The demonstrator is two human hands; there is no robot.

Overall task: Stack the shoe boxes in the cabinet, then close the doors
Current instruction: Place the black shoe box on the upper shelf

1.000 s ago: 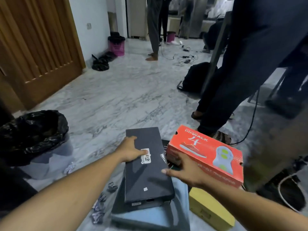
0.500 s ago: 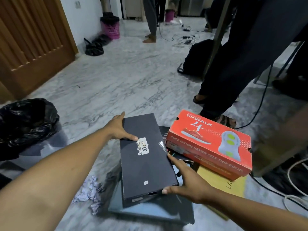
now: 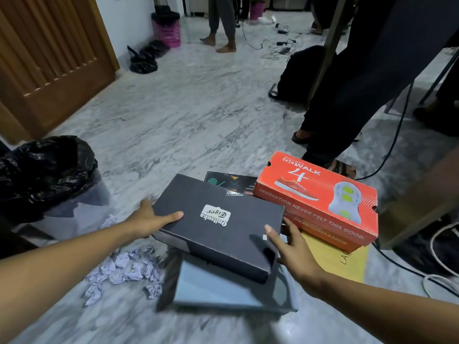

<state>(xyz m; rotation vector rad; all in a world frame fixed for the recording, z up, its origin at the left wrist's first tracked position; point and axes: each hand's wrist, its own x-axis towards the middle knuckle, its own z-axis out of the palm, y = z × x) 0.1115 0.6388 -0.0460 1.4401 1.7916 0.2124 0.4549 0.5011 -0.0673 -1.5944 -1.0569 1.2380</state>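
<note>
A black shoe box [image 3: 218,227] with a white label is lifted and tilted above a grey-blue box [image 3: 223,289] on the floor. My left hand [image 3: 151,219] grips its left end, thumb on the lid. My right hand [image 3: 290,247] holds its right end, thumb on top. An orange shoe box [image 3: 320,197] sits to the right on a yellow box [image 3: 347,261]. A dark patterned box [image 3: 231,182] lies behind. No cabinet is in view.
A bin with a black bag [image 3: 44,170] stands at left, crumpled paper [image 3: 124,269] beside it. A wooden door [image 3: 47,55] is at far left. A person's legs [image 3: 347,100] stand close behind the orange box. Cables [image 3: 442,276] lie at right.
Both hands moved from the top of the black box to its ends. The box has come up off the grey-blue box and turned crosswise.
</note>
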